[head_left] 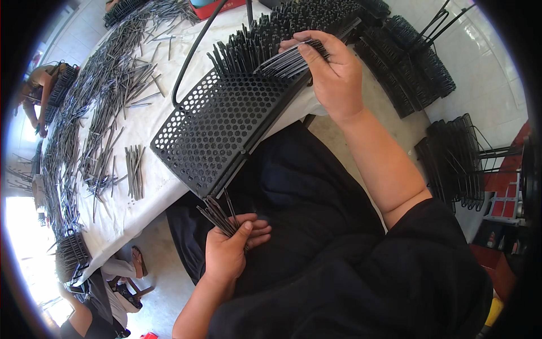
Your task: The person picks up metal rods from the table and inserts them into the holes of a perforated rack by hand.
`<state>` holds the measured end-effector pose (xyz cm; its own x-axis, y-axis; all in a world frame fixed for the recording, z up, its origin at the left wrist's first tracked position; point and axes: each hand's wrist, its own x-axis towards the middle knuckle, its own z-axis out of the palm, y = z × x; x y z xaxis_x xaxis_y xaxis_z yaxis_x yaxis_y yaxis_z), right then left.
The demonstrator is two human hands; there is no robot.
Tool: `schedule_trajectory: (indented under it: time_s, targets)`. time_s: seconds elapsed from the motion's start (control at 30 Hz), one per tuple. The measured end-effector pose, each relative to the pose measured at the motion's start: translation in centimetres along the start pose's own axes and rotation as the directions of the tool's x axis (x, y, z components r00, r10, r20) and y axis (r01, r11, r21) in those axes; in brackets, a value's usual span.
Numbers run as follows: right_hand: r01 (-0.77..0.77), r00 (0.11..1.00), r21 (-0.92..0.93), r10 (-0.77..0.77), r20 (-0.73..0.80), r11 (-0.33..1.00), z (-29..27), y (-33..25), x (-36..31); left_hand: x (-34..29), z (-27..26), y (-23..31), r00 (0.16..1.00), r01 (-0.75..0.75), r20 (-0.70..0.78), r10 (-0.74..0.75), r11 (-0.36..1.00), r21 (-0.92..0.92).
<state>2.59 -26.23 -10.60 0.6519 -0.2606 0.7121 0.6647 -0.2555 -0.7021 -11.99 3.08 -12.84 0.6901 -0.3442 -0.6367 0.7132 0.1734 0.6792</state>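
A black rack (212, 121) with a honeycomb of round holes stands tilted at the table's near edge, in front of me. Dark rods (265, 34) stand packed in the holes of its far part, while the near holes show no rods. Above the rack my right hand (339, 79) is closed around a bundle of thin metal rods (282, 62), tips pointing left. Below the rack's near corner, over my lap, my left hand (226, 251) grips a smaller bundle of thin metal rods (214, 217). One rod there sticks up apart from the others.
Loose rods (107, 79) lie heaped along the white-covered table (180, 34), with a small pile (134, 169) left of the rack. Filled black racks (406, 62) stand on the right. Other people work at the far left (42, 93) and lower left (79, 316).
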Motion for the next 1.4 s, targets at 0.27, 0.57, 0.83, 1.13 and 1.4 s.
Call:
schedule_trajectory:
  time_s: [0.27, 0.57, 0.83, 1.13, 1.4]
  targets:
    - [-0.029, 0.991, -0.081, 0.04, 0.131, 0.996, 0.3, -1.0, 0.5, 0.1, 0.2, -0.2, 0.999, -0.022, -0.023, 0.022, 1.0, -0.002]
    - [0.01, 0.996, -0.143, 0.003, 0.086, 0.99, 1.0, -1.3, 0.4, 0.3, 0.0, -0.2, 1.0, -0.009, -0.009, 0.009, 1.0, 0.001]
    - [-0.051, 0.996, -0.104, 0.058, 0.07, 0.993, 0.8, -1.2, 0.6, 0.3, -0.2, -0.4, 1.0, -0.013, 0.005, 0.013, 1.0, -0.011]
    - [-0.139, 0.99, 0.06, 0.138, 0.022, 0.988, 1.1, -0.8, 0.2, 0.4, 0.0, -0.3, 0.999, -0.03, -0.011, 0.03, 0.999, -0.011]
    - [-0.099, 0.983, -0.148, 0.12, 0.142, 0.984, 0.8, -1.3, 0.5, 0.2, -0.3, -0.5, 1.0, -0.027, -0.01, 0.027, 1.0, -0.002]
